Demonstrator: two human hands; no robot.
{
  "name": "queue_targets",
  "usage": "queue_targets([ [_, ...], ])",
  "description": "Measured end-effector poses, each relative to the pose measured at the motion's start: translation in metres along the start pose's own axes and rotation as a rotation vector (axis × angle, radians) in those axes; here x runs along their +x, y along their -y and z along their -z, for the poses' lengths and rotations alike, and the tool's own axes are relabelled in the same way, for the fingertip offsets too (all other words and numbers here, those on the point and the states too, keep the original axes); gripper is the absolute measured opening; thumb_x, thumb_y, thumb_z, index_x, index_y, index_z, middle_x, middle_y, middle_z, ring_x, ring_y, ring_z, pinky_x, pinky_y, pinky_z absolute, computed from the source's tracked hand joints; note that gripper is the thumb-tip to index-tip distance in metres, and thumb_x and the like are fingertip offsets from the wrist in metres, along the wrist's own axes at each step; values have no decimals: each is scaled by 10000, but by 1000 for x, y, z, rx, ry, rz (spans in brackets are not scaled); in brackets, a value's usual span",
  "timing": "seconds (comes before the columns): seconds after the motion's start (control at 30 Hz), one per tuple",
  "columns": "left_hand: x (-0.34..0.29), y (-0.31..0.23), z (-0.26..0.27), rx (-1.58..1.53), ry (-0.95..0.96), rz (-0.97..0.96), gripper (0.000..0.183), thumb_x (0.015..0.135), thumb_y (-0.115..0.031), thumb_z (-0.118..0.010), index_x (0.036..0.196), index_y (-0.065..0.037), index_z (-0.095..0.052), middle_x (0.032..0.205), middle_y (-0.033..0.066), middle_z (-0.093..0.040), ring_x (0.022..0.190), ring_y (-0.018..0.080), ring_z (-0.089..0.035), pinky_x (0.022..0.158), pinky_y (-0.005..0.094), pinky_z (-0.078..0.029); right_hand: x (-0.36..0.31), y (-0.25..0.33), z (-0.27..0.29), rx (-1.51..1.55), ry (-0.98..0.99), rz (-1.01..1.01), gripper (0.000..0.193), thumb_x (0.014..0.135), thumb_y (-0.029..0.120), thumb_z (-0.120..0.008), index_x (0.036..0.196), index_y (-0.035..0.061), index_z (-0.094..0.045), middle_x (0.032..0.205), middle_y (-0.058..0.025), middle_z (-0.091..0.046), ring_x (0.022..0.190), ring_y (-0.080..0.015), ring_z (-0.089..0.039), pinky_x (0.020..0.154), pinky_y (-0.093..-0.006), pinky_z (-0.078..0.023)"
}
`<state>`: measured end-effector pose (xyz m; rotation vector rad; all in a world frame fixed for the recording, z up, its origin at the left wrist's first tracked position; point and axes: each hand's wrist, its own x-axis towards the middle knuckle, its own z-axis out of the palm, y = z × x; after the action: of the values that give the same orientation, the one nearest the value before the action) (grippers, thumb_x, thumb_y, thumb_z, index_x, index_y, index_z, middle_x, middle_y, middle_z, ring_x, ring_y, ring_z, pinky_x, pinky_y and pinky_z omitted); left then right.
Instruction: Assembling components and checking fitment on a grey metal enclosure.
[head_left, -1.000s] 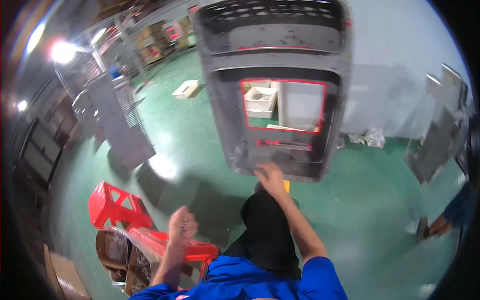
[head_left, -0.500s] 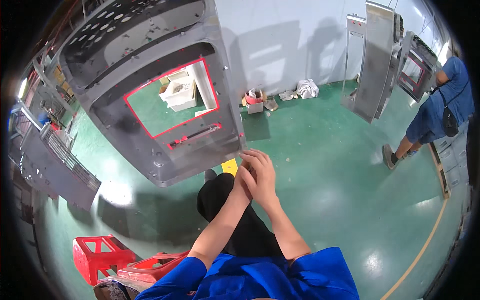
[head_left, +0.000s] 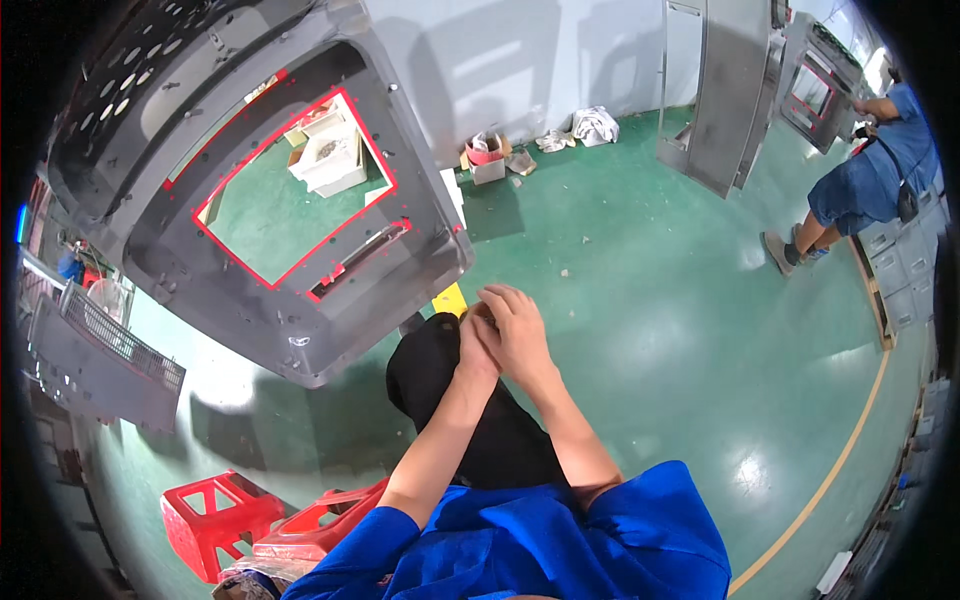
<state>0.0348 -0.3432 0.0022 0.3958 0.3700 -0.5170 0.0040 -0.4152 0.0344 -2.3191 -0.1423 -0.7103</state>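
Note:
My left hand [head_left: 477, 347] and my right hand [head_left: 518, 330] are brought together over my knee, the right one lying across the left. The fingers of both are curled in. A small dark patch shows between them, too little to name. Just left of and beyond my hands hangs a large grey moulded panel [head_left: 345, 335], tilted, with red edging round its four-sided opening and a red-ended slot below that. Neither hand touches this panel. Small dark studs dot its surface, and its upper part has rows of holes.
Red plastic stools [head_left: 215, 515] stand at my lower left. Another grey panel [head_left: 95, 365] with a grille is at far left. Along the wall are a small carton [head_left: 487, 168] and white cloth [head_left: 596, 127]. More panels [head_left: 728, 100] hang at right, near a person in blue [head_left: 870, 165].
The hanging panel has turned and shifted left in view, its lower corner now apart from my hands. My hands stay together. At right, the person's arm now reaches toward a hanging panel.

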Motion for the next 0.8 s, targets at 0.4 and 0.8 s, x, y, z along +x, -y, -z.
queue_targets([
  [0.4, 9, -4, 11, 60, 106, 174, 199, 936, -217, -441, 890, -84, -581, 809, 6, -609, 722, 136, -596, 657, 285, -500, -3, -2, 36, -108, 78, 44, 371, 631, 52, -728, 980, 47, -604, 1142, -113, -577, 1134, -314, -512, 913, -423, -453],
  [0.8, 21, 15, 25, 79, 147, 179, 218, 943, -196, -421, 954, -51, -585, 914, 64, -620, 877, 181, -615, 780, 328, -513, -12, -17, 36, -101, -33, 110, 161, 679, 62, -708, 819, 55, -630, 958, -70, -637, 1015, -304, -580, 814, -402, -464],
])
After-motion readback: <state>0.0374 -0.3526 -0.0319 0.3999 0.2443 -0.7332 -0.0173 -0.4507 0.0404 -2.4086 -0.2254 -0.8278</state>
